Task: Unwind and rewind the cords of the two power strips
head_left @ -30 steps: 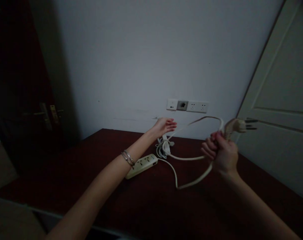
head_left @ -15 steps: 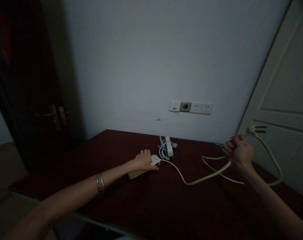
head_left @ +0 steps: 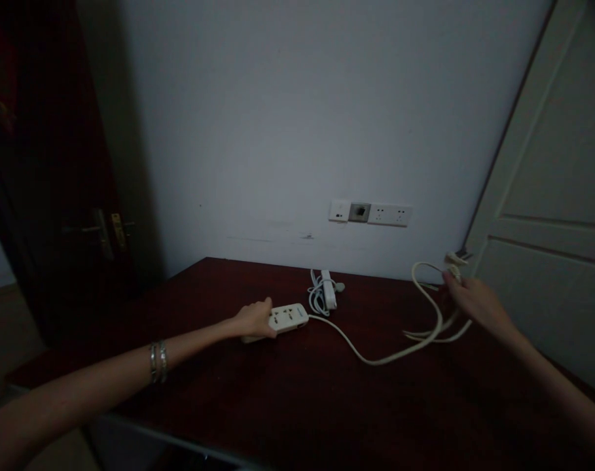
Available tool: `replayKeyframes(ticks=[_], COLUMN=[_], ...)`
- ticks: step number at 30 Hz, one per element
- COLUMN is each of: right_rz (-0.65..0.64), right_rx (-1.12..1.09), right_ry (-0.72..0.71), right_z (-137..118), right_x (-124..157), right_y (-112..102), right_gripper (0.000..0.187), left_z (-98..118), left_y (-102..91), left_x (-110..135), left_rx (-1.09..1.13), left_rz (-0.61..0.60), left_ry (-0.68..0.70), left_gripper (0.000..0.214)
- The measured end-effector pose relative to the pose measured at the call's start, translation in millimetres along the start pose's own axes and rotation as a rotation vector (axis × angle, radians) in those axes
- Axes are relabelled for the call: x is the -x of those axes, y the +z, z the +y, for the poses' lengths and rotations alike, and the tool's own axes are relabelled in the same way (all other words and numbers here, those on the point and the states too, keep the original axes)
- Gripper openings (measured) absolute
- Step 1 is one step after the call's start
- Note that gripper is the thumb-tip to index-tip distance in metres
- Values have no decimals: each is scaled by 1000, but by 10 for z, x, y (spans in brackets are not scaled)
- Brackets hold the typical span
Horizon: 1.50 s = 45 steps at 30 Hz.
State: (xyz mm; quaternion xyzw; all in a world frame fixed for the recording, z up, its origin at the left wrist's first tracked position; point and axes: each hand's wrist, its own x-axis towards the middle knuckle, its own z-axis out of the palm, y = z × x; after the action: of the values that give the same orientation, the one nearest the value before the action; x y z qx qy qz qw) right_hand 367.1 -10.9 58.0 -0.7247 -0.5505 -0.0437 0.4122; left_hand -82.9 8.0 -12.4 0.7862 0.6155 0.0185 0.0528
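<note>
My left hand (head_left: 255, 319) grips a white power strip (head_left: 291, 315) lying on the dark red table (head_left: 258, 405). The fingers wrap over its left part, hiding that end, while some sockets show to the right. From the strip's right end a white cord (head_left: 376, 361) runs across the table into loose loops. Above the table at the right, my right hand (head_left: 468, 297) is closed around the cord end just below the plug (head_left: 457, 257). The plug's prongs point up and to the right.
Behind the strip lies a second, narrow white power strip (head_left: 328, 291) with its cord bundled around it. Wall sockets (head_left: 389, 214) sit low on the wall above the table's back edge. A pale panelled door (head_left: 547, 196) stands at the right, a dark door (head_left: 56, 163) at the left.
My left hand has slid left along the power strip, uncovering more sockets. My right hand has moved left with the plug, and the cord's loops have shifted left below it.
</note>
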Motion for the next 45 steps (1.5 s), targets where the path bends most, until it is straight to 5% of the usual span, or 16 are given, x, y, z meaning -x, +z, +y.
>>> replayKeyframes(ticks=[4, 11, 16, 21, 28, 32, 38, 42, 45], right_rz=[7, -141, -352, -404, -577, -678, -529, -632, -716], right_rx=[-59, -878, -1118, -1320, -1240, -1134, -761, -612, -518], right_ry=[49, 163, 157, 73, 28, -122, -415, -525, -599], right_z=[-93, -442, -781, -1109, -1310, -1372, -1460, -1498, -1497], right_x=[23, 209, 358, 474, 643, 922, 1246, 1259, 1242], right_y=[-111, -101, 18, 262, 897, 1070, 863, 634, 489], right_gripper=[31, 12, 20, 39, 64, 62, 45, 39, 36], left_z=[-90, -273, -215, -31, 210, 291, 245, 225, 278], left_y=[-252, -759, -1037, -1117, -1135, -1218, -1239, -1169, -1131], left_x=[77, 102, 128, 200, 133, -42, -329, -394, -363], left_rx=[43, 337, 467, 581, 808, 861, 615, 334, 109], left_rz=[119, 451, 645, 738, 898, 1013, 992, 844, 737], left_ry=[8, 24, 248, 404, 503, 364, 100, 65, 163], left_gripper=[63, 59, 55, 54, 56, 58, 56, 58, 51])
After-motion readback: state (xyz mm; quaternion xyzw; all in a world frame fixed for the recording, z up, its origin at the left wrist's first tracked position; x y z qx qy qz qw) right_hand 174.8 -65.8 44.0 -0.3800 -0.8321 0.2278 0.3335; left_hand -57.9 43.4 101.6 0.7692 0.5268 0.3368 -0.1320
